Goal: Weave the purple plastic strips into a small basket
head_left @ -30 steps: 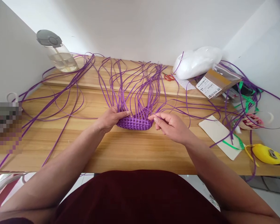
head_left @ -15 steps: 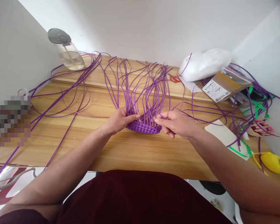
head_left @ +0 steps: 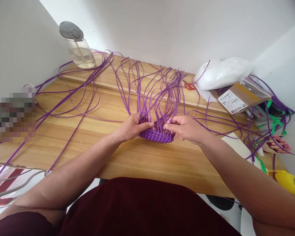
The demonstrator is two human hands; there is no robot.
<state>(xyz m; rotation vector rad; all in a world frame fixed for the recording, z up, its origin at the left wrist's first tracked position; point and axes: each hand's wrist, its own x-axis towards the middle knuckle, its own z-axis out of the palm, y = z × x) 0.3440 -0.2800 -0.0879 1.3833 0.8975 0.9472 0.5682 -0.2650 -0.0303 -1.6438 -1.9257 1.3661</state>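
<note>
- Purple woven plastic-strand basket base (head_left: 157,135) sits on the light wooden worktop (head_left: 147,164), near its front edge and between my two hands.
- My left hand (head_left: 130,127) is clamped on the left end of the weave, thumb over the rim. My right hand (head_left: 186,128) is closed at the right end, fingertips pinched together on one of the upright purple strands (head_left: 159,95) where it leaves the weave.
- Biggest risk, as I judge it: the pinched strand slips through the fingertips, since the plastic looks slick and springy, and the last row loosens.
- A hard pull from the right could drag the small base sideways out of the left grip, or tip it.
- The uprights stand crowded and cross each other, so I could easily catch the wrong one or trap a neighbour under it.
- Long loose purple strands (head_left: 71,98) trail across the worktop toward the clear water bottle (head_left: 77,49) at the far left corner; a tug on a tangled one might topple it.
- A forearm could snag the strands that hang over the front edge at the left.
</note>
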